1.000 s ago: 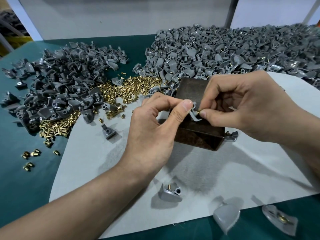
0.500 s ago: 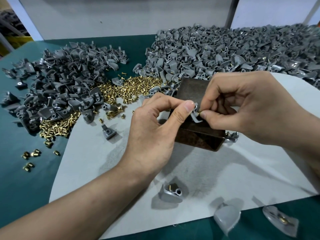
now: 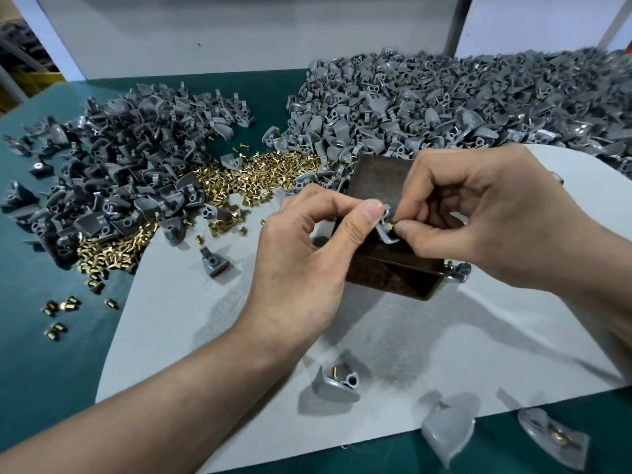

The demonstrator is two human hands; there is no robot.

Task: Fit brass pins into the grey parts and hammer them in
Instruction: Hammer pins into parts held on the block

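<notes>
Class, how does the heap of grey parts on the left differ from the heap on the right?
The left heap looks darker grey, the right heap paler. The right heap is bigger than the left heap. Some right heap parts carry brass pins; left heap parts show none plainly. Both lie on the green table.

left hand [image 3: 301, 268] and right hand [image 3: 485, 213], both bare, with bare forearms and short-trimmed nails
</notes>
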